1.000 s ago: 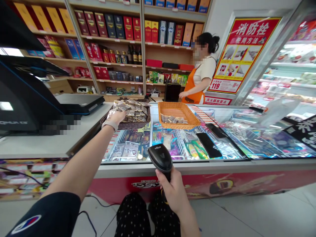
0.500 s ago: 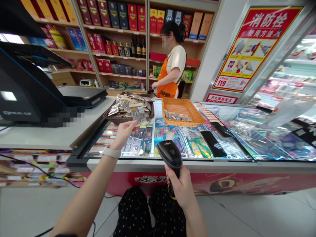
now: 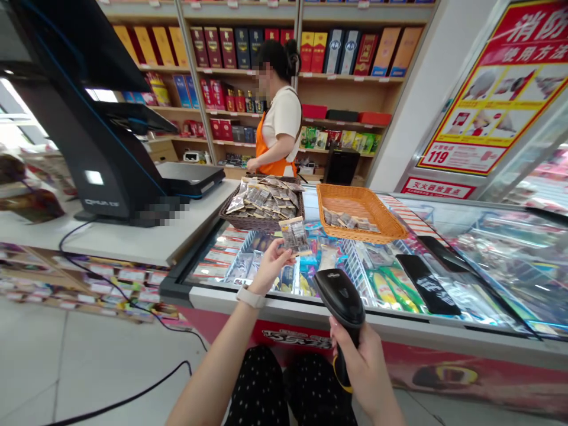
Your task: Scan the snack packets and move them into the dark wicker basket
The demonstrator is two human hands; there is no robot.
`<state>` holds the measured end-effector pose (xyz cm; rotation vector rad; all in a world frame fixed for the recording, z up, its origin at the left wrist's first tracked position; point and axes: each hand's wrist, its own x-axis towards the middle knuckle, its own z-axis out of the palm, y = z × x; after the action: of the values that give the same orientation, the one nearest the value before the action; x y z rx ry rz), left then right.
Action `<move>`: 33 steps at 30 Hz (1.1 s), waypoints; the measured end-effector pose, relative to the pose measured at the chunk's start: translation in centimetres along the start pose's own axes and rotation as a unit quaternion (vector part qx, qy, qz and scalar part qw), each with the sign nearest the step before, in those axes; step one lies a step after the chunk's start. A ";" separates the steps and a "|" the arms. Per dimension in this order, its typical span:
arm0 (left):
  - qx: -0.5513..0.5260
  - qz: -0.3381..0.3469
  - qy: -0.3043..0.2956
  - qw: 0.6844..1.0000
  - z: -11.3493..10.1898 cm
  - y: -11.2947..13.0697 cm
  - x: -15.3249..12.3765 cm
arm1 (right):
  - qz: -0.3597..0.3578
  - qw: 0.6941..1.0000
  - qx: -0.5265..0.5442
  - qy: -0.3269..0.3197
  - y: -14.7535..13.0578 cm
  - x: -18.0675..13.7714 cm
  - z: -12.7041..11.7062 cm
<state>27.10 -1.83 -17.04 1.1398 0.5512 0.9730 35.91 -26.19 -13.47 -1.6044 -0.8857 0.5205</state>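
Pinched in my left hand [image 3: 271, 267] is a small clear snack packet [image 3: 294, 234] with dark contents, held up over the glass of the freezer. My right hand [image 3: 361, 355] is wrapped round the handle of a black barcode scanner [image 3: 341, 299], its head tilted up toward the freezer. Behind the packet stands a dark brown wicker basket [image 3: 242, 222] heaped with similar packets. To its right, an orange wicker basket [image 3: 355, 195] has several packets along its near side.
Two black phones [image 3: 426, 284] [image 3: 441, 253] lie on the freezer's glass top at the right. At the left, a black checkout scale [image 3: 119, 171] stands on a white counter [image 3: 146, 245]. A person [image 3: 279, 124] in an orange apron is behind the freezer. Black cable [image 3: 133, 393] runs over the floor.
The packet in my left hand has come away from the dark basket, nearer the scanner. My view has turned left, so the scene sits further right. My right hand still grips the scanner.
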 end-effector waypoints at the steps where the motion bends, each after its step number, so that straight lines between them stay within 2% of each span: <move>1: 0.006 0.007 -0.004 1.000 0.0 0.0 0.0 | 0.003 1.000 0.000 -0.001 0.1 0.1 0.1; 13: 0.038 0.011 -0.027 0.999 0.6 1.0 -0.4 | -0.011 1.000 -0.014 -0.003 0.4 0.3 1.0; 19: 0.023 -0.021 0.005 1.000 0.3 0.7 -0.3 | 0.003 0.999 -0.030 -0.017 0.1 0.3 1.1; 30: 0.065 0.011 0.020 0.998 0.5 1.1 -0.3 | -0.027 0.997 -0.068 -0.005 -0.5 0.2 1.3; 33: 0.074 0.013 0.019 0.997 0.5 1.1 -0.1 | -0.030 0.996 -0.082 -0.021 -0.6 0.4 1.5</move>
<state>27.09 -2.10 -15.85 1.2646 0.6482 0.9909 34.90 -24.90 -13.22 -1.7141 -1.0271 0.4510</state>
